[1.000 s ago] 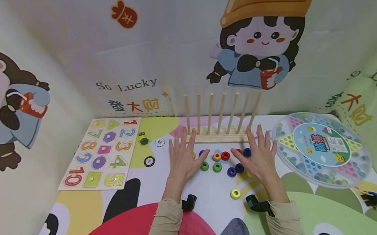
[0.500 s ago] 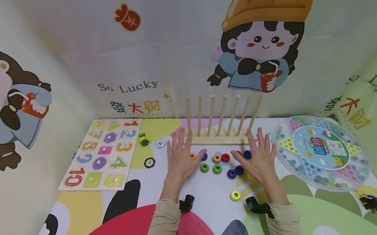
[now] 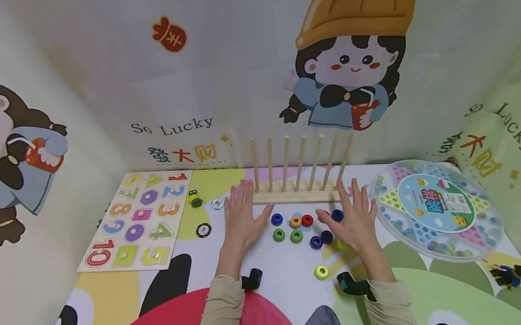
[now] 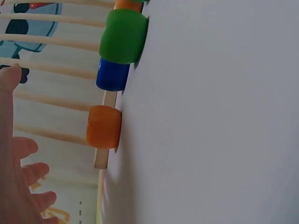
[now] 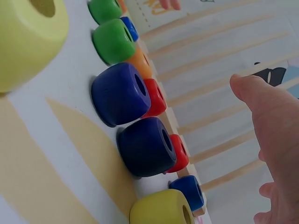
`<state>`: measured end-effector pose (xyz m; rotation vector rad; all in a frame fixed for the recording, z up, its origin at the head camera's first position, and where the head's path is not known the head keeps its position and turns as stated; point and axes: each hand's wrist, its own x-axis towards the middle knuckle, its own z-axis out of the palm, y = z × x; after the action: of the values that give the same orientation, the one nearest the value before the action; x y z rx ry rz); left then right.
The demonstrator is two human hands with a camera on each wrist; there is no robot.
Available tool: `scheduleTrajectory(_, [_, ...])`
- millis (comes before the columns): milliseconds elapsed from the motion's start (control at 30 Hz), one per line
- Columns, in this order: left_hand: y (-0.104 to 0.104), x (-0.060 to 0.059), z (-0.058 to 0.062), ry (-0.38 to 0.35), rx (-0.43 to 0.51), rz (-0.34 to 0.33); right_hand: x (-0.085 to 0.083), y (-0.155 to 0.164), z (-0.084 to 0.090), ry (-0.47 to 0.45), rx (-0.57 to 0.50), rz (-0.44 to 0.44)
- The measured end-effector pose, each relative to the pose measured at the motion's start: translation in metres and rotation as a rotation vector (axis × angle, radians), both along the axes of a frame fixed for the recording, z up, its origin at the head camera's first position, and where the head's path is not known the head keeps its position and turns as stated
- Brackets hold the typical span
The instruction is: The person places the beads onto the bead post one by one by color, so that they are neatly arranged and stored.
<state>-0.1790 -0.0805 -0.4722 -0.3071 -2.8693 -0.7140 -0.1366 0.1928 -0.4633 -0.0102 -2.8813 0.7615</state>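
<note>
In the head view my left hand (image 3: 242, 222) has its fingers stretched out near the left end of a wooden peg rack (image 3: 295, 196). My right hand (image 3: 355, 221) is spread the same way by the rack's right end. Neither holds anything. Between them lie several coloured wooden rings, among them a green ring (image 4: 122, 37), a blue ring (image 4: 112, 77) and an orange ring (image 4: 103, 127), the last partly behind my left hand in the head view. A dark blue ring (image 5: 144, 149), a red ring (image 5: 177, 151) and a yellow ring (image 5: 161, 210) lie near my right hand.
A number puzzle board (image 3: 138, 219) lies at the left, beside a small bee figure (image 3: 195, 199) and a black chip (image 3: 203, 230). A round game box (image 3: 437, 209) and a small dark figurine (image 3: 511, 274) lie at the right. Printed cloth (image 3: 241, 79) hangs behind.
The head view has shifted slightly. My left hand has drawn a little leftward, so the blue ring by its thumb shows fully. My right hand stays nearly in place.
</note>
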Motion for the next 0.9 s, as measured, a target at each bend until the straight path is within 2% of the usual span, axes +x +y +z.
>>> scheduleTrajectory(200, [-0.005, -0.006, -0.003, -0.018, 0.065, -0.002, -0.001, 0.0, -0.001, -0.01, -0.01, -0.002])
scheduleTrajectory(400, [-0.008, -0.016, -0.009, -0.009, 0.167, -0.039, 0.0, 0.001, -0.002, -0.003, -0.023, -0.005])
scheduleTrajectory(633, [-0.009, -0.029, -0.019, -0.081, 0.316, -0.082, -0.001, 0.001, -0.003, -0.018, -0.025, -0.017])
scheduleTrajectory(900, [-0.008, -0.042, -0.028, -0.058, 0.443, -0.128, -0.002, 0.004, -0.002, -0.043, -0.033, -0.021])
